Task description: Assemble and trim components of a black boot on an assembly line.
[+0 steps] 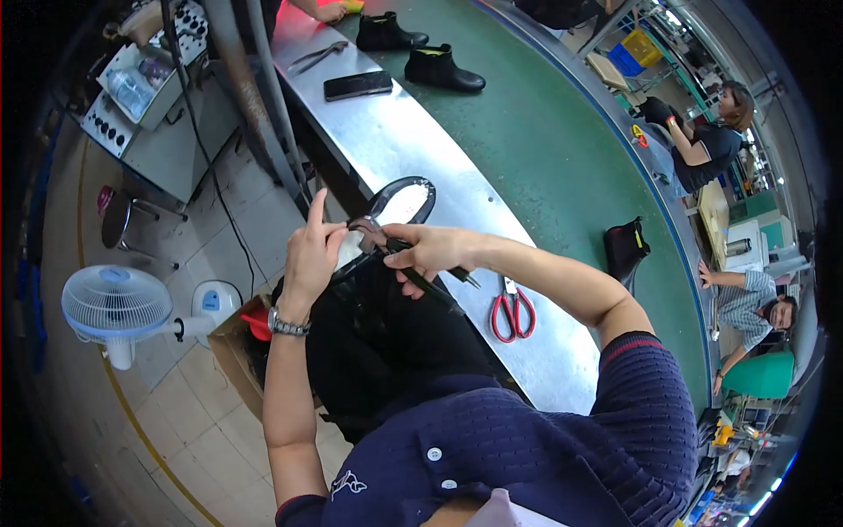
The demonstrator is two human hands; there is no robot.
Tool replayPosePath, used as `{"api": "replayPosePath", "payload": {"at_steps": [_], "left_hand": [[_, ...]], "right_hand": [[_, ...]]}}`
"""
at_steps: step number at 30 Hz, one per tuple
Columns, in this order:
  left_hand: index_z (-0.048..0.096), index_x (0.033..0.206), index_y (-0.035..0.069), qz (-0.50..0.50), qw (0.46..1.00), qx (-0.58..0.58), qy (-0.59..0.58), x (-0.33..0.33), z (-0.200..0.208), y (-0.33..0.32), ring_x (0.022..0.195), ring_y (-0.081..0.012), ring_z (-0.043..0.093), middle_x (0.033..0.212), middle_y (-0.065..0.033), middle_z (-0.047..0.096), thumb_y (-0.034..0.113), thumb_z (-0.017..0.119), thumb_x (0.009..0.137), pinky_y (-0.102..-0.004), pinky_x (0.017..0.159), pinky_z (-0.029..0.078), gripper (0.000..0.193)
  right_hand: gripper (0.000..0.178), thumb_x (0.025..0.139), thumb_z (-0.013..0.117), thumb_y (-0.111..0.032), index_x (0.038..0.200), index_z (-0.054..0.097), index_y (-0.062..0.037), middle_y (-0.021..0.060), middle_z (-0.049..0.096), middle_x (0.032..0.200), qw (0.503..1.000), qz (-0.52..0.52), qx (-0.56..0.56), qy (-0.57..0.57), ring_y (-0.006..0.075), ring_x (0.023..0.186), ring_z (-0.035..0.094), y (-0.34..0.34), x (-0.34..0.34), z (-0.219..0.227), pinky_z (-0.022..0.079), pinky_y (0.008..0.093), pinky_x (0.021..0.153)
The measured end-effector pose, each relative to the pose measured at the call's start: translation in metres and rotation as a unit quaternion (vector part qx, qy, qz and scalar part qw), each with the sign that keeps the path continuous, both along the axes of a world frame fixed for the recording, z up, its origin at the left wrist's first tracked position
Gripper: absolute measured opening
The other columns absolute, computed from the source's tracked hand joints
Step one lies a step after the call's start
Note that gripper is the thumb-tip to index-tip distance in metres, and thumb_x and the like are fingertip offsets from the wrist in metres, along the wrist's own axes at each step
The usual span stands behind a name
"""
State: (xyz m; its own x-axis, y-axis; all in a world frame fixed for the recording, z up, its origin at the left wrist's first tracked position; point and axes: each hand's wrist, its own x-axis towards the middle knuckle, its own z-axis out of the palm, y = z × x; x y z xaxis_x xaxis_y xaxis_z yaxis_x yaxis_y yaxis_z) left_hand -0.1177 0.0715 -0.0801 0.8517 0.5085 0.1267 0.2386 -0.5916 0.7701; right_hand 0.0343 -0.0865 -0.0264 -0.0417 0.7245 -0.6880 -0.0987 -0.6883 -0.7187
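Observation:
Over my lap a black boot (pixel 428 204) lies sole up, its pale underside showing at the toe and near my fingers. My left hand (pixel 309 255) grips its near side, thumb bent in and index finger stretched out. Closed around the dark handles of a pair of pincers (pixel 421 285), my right hand (pixel 430 250) holds their metal jaws against the middle of the boot. A thin pointed end sticks out below the right palm; what it belongs to is unclear. Red-handled scissors (pixel 502 318) rest on the metal ledge (pixel 457 176) beside my right forearm.
On the ledge lie a black phone (pixel 358 85) and another hand tool (pixel 318 57). Several black boots (pixel 443 70) stand on the green belt (pixel 544 149). A fan (pixel 118 303) and an open carton (pixel 230 360) are at left. Co-workers (pixel 707 145) sit across the belt.

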Motion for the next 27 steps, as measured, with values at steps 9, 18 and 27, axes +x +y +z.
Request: {"api": "replayPosePath", "payload": {"at_steps": [9,18,27], "left_hand": [[0.041,0.129,-0.011,0.030,0.965,0.249,0.080,-0.011,-0.015,-0.061,0.117,-0.0354,0.047,0.123,-0.0217,0.049,0.005,0.078,0.066,-0.0419,0.106,0.036,0.074],[0.041,0.131,-0.018,0.025,0.931,0.358,0.071,-0.001,-0.024,-0.062,0.120,-0.0444,0.047,0.132,-0.0329,0.045,0.005,0.045,0.086,-0.0486,0.109,0.032,0.050],[0.045,0.129,-0.014,0.060,0.909,0.411,0.034,-0.010,-0.048,-0.062,0.124,-0.0439,0.046,0.131,-0.0293,0.049,0.007,0.061,0.084,-0.0501,0.108,0.034,0.053]], "right_hand": [[0.043,0.100,0.048,-0.016,0.139,0.033,-0.0053,0.0078,0.061,0.072,0.959,0.079,0.121,-0.244,0.0175,0.058,0.064,-0.024,-0.022,-0.007,0.053,0.0331,0.054],[0.069,0.089,0.056,-0.009,0.149,0.024,-0.0133,0.0207,0.063,0.069,0.740,0.007,0.333,-0.585,0.0413,0.064,0.061,0.003,-0.011,0.024,0.047,0.0500,0.060],[0.078,0.090,0.054,-0.009,0.153,0.009,-0.0197,0.0202,0.062,0.064,0.741,0.054,0.269,-0.613,0.0398,0.060,0.063,0.006,-0.025,0.000,0.047,0.0499,0.055]]}}
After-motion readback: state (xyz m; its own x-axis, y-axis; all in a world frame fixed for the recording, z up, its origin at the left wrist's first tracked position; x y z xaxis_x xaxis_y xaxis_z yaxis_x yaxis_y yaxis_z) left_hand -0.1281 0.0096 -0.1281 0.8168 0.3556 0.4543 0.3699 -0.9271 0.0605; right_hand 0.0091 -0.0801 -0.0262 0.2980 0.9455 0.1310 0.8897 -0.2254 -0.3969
